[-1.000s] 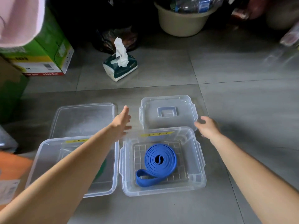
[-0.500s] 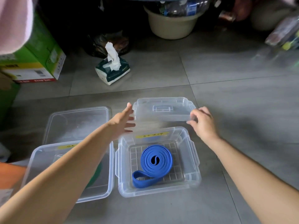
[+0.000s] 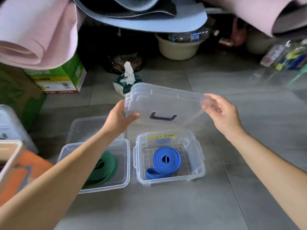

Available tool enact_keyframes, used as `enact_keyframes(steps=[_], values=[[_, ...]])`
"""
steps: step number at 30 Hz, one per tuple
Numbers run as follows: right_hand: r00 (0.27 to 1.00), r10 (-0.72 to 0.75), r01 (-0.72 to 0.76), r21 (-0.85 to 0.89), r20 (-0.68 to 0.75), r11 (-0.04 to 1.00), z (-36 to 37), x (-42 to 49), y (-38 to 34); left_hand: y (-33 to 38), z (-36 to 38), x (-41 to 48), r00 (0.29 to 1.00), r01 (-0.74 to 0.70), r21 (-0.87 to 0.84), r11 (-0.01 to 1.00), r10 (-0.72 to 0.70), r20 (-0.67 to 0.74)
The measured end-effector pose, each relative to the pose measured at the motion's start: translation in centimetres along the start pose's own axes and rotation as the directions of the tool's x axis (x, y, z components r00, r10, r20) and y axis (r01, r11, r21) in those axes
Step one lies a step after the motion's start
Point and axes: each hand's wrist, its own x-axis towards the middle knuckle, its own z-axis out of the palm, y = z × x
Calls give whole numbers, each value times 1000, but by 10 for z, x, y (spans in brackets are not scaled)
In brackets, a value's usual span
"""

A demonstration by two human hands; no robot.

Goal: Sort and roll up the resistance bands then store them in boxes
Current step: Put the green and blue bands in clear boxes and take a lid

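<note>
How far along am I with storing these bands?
Done: blue band rolled in the right box, green band in the left box. In hand: left hand and right hand hold the clear lid above the right box. Left: close it, then fit the second lid behind the left box.

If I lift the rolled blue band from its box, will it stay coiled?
Probably not: the blue band has a loose tail outside its coil, so it would likely unwind. It looks like flat rubber, so floppy, not slippery. Lying flat in the box, it should not roll.

A lid above right box, band inside, left box beside
</note>
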Motion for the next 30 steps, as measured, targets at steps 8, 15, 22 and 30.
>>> enact_keyframes(steps=[8, 15, 22, 30], values=[[920, 380, -365, 145, -95, 920, 20, -19, 18, -11, 16, -52, 891, 427, -178, 887, -379, 249], [841, 536, -534, -43, 71, 844, 43, -40, 63, -50, 34, -77, 944, 208, 450, 869, -299, 142], [821, 541, -514, -174, 182, 840, 43, -54, 67, -62, 44, -81, 848, 368, 365, 855, -470, 246], [782, 572, -527, -228, 247, 819, 34, -71, 84, -71, 52, -83, 861, 336, 390, 858, -447, 243]])
